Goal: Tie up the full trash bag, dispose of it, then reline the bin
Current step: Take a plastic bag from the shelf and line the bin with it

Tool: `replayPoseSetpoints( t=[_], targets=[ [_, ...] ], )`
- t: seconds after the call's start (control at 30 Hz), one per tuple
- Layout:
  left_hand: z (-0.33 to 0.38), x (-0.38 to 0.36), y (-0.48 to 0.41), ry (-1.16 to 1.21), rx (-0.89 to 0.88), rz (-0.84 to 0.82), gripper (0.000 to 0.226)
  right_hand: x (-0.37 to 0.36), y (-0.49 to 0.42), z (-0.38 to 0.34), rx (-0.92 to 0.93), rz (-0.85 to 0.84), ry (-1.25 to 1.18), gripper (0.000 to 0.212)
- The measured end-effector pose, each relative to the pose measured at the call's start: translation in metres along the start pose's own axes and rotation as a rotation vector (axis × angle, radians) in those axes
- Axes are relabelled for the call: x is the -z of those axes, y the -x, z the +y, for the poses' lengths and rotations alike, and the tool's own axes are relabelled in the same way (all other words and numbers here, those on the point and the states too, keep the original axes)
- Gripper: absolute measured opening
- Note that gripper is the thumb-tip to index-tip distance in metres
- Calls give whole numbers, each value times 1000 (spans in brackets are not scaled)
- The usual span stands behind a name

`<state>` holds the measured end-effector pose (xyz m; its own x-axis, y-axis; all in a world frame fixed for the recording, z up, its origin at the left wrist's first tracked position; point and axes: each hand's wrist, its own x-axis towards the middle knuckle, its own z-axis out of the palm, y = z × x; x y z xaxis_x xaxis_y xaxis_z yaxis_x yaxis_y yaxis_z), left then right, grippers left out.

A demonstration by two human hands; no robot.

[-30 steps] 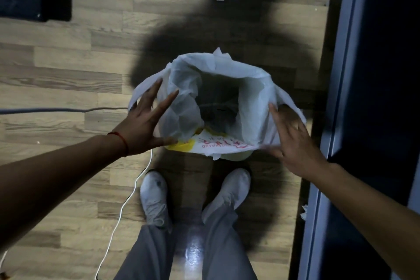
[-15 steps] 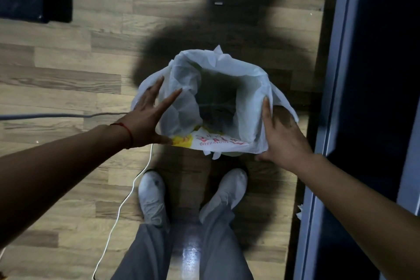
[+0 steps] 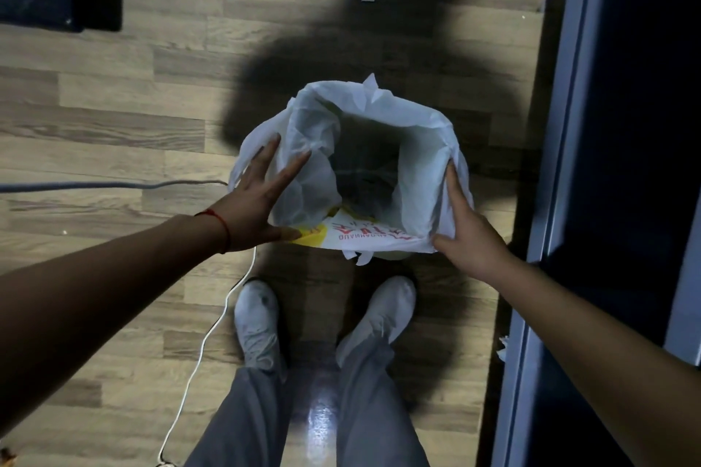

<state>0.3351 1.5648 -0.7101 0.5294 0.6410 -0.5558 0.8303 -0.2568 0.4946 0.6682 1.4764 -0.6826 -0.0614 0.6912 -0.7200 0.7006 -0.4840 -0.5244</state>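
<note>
bag mouth held open between two flat hands

the white bag (image 3: 364,148) sits between them: left hand (image 3: 258,201) splayed, pressing its left side; right hand (image 3: 470,227) flat against the right edge, neither pinching plastic.

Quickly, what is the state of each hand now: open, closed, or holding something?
Left hand: open, fingers spread, flat against the white bag.
Right hand: open, flat against the bag's other side, gripping nothing.
</note>
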Motion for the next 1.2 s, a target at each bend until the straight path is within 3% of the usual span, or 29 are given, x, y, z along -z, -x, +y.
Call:
replayPoseSetpoints(
  t=[0.1,0.33,0.5,0.73,0.83,1.0,1.2],
  targets=[
    [6,-5,0,-36,7,7,128,-6,-2,-6,-10,-23,129,128],
    [15,-10,-4,-37,42,39,138,-11,-1,-7,-35,41,210,126],
    [10,-15,-4,-68,-7,41,141,-21,0,-2,35,99,106,119],
    [7,-19,5,-70,-48,-6,133,-34,3,0,22,80,275,124],
    [2,-18,4,-46,-35,35,129,-30,-2,2,64,87,191,127],
    [-7,-12,1,50,-90,-70,141,-24,-9,10,109,52,65,120],
    [-6,-4,4,162,-59,-147,127,-20,-9,6,148,-51,-34,129]
  ],
)
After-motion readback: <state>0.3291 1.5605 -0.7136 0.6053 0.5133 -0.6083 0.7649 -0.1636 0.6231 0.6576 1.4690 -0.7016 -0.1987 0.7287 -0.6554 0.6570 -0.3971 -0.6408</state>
